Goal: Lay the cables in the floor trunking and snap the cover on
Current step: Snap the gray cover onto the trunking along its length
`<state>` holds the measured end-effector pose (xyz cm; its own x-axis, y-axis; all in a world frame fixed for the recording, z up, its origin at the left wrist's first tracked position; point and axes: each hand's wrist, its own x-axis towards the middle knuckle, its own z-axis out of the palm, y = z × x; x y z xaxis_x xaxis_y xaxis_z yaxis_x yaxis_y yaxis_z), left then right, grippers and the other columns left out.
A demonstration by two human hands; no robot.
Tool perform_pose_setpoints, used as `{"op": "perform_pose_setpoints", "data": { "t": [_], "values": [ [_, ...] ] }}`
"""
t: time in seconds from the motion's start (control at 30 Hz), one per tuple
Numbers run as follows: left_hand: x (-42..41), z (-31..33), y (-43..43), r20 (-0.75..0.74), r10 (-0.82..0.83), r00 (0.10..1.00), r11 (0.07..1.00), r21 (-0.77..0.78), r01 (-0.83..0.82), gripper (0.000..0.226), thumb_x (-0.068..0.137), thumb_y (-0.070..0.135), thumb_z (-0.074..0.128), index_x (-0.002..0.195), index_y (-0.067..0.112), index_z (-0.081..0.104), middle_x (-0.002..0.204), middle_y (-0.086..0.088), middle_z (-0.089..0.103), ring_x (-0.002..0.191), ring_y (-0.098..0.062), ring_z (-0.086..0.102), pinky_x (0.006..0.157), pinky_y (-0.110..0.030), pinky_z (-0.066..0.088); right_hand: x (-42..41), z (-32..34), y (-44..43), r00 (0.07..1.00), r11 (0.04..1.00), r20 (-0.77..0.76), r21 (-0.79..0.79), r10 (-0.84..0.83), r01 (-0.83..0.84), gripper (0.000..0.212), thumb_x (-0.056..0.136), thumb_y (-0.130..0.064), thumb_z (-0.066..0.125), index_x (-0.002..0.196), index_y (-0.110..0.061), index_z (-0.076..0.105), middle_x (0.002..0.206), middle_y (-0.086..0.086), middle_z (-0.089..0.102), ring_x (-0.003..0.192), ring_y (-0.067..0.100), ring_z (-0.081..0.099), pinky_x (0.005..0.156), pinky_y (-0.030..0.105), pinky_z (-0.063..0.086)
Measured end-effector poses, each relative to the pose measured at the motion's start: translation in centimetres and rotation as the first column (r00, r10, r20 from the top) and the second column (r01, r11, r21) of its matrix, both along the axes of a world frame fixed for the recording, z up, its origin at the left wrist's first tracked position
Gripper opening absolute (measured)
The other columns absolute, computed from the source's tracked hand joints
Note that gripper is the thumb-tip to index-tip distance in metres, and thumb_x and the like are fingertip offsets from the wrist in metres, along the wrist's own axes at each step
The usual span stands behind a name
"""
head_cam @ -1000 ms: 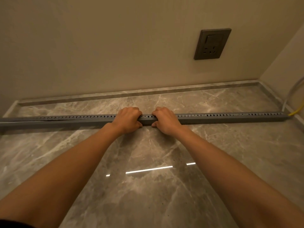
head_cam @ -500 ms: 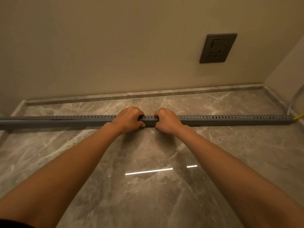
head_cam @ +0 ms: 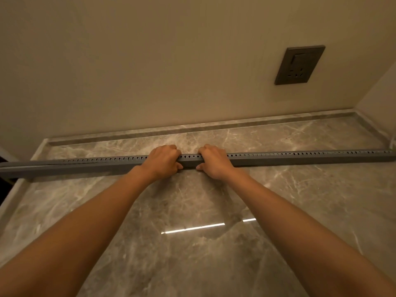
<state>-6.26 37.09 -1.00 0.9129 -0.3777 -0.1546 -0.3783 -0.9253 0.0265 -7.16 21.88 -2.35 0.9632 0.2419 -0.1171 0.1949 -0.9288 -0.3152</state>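
A: Where do the hands sit?

B: The left hand (head_cam: pixel 161 160) and the right hand (head_cam: pixel 214 160) are side by side at mid-length of the grey trunking (head_cam: pixel 300 160), each curled over its top, fingers on the far edge, thumbs on the near face. Both are clamped on it, with a short slotted stretch bare between them.

A: And how does it lie?

B: Flat on the marble floor (head_cam: pixel 192 211), long axis running left to right, parallel to the wall (head_cam: pixel 150 61). Its left end looks slightly unseated, I'd judge, so the pressing should work outward; the left hand is nearer.

A: Cables?

B: Hidden.
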Motion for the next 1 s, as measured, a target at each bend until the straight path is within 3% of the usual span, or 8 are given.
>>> {"op": "perform_pose_setpoints", "data": {
  "t": [0.23,0.63,0.83,1.0],
  "values": [
    [-0.1,-0.3,0.1,0.068,-0.037,0.997,0.999,-0.026,0.039,0.032,0.091,0.027,0.056,0.110,0.002,0.061,0.112,-0.014,0.061,0.101,-0.029,0.056,0.080,-0.037,0.045,-0.3,0.3,0.4,0.997,0.998,0.073,-0.067,0.010,-0.005,0.030,0.087,-0.018,0.064,0.114,-0.006,0.059,0.119,0.012,0.058,0.109,0.031,0.053,0.092,0.039,0.044],
    [-0.4,-0.8,3.1,0.005,0.020,1.000,0.966,-0.258,-0.019,0.035,0.092,0.033,0.055,0.115,0.007,0.060,0.112,-0.013,0.060,0.102,-0.030,0.056,0.082,-0.037,0.045,-0.4,1.0,2.6,0.999,0.999,-0.027,-0.048,-0.022,0.020,0.030,0.086,-0.018,0.063,0.115,-0.009,0.059,0.118,0.014,0.060,0.109,0.031,0.056,0.092,0.041,0.043],
    [0.1,-0.1,7.9,-0.045,0.084,0.995,0.978,-0.190,-0.091,0.034,0.088,0.035,0.060,0.109,0.008,0.063,0.107,-0.014,0.064,0.097,-0.029,0.058,0.078,-0.037,0.046,0.3,1.3,6.3,0.993,0.999,-0.110,0.007,0.037,-0.036,0.031,0.088,-0.019,0.062,0.117,-0.008,0.058,0.121,0.014,0.059,0.111,0.031,0.055,0.093,0.040,0.042],
    [-0.2,-0.2,7.7,-0.020,0.047,0.999,0.993,-0.111,-0.049,0.032,0.091,0.033,0.056,0.108,0.007,0.060,0.110,-0.012,0.063,0.099,-0.028,0.057,0.080,-0.037,0.045,0.1,1.1,7.6,0.997,0.998,-0.067,-0.025,0.050,-0.051,0.033,0.089,-0.020,0.061,0.118,-0.006,0.057,0.121,0.015,0.058,0.111,0.031,0.055,0.094,0.041,0.043]
  ]
}}
